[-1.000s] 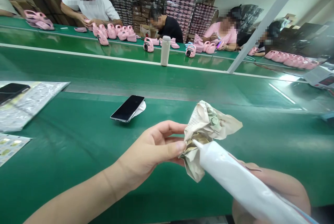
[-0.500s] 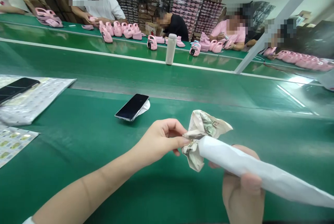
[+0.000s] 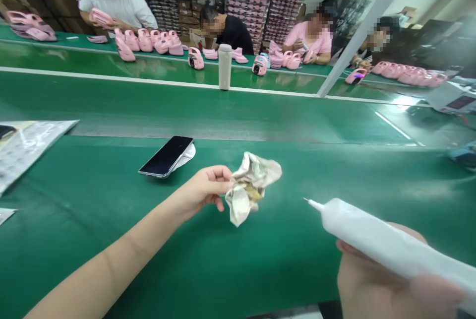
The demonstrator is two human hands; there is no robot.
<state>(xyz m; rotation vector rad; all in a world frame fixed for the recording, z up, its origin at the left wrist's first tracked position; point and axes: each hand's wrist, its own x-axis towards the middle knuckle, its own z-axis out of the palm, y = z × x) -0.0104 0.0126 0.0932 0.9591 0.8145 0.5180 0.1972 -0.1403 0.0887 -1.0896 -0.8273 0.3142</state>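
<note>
My left hand [image 3: 203, 190] pinches a crumpled, stained piece of paper [image 3: 250, 186] and holds it out low over the green table [image 3: 111, 200]. My right hand [image 3: 375, 284], near the lower right corner, is wrapped round a long white tube [image 3: 375, 239] with a thin pointed nozzle. The nozzle tip points left and stands apart from the paper. A black phone [image 3: 166, 156] lies on a small white disc just left of my left hand.
Sticker sheets [image 3: 26, 145] lie at the left edge. A white bottle [image 3: 224, 66] stands on the far belt. Across it, several people handle pink devices [image 3: 148, 41]. Stacked trays and boxes [image 3: 249, 1] fill the back wall. A white post [image 3: 357, 36] slants at the right.
The nozzle was pressed into the crumpled paper; now the tube has drawn back to the right and the paper has moved away to the left and lower.
</note>
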